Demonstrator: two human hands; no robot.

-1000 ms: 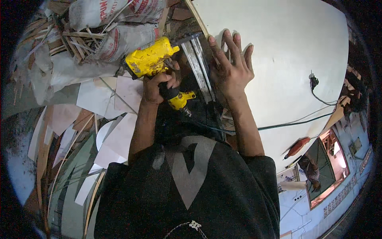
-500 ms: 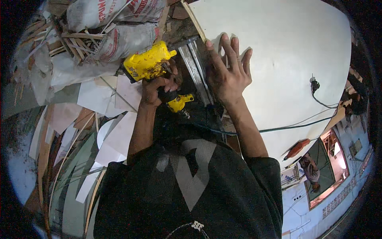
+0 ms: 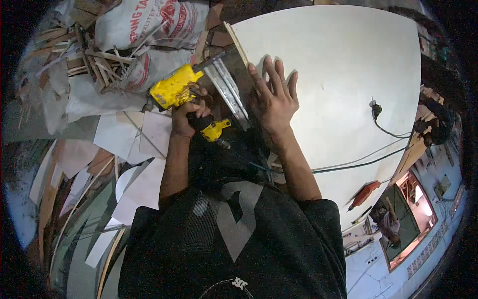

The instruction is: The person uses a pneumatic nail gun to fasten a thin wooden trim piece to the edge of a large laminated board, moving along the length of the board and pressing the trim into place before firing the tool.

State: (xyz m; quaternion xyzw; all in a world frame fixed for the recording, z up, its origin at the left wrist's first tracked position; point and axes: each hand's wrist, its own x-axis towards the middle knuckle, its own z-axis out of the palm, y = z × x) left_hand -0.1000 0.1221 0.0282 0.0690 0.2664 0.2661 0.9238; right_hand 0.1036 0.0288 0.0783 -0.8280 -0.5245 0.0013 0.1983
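My left hand [image 3: 186, 117] is wrapped around the grip of a worn yellow and black nail gun [image 3: 174, 87]. Its long silver magazine [image 3: 226, 89] slants between my two hands, the far end close to the edge of a large white panel [image 3: 343, 65]. With fingers spread, my right hand [image 3: 276, 102] rests on that panel near its left edge. A thin pale wood strip [image 3: 236, 44] runs along the edge just beyond my right fingertips. The palm side of each hand is hidden.
A black plug with its cord [image 3: 377, 109] and a red-orange tool [image 3: 364, 195] lie on the panel. A hose [image 3: 358, 165] crosses it. White sacks [image 3: 152, 22] and wood scraps [image 3: 99, 62] fill the far left, with board offcuts [image 3: 142, 192] nearer. Another person [image 3: 387, 222] is at the right.
The whole view has shifted a little, so the panel and both hands appear farther left. The nail gun stays in my left hand, and my right hand stays spread on the panel.
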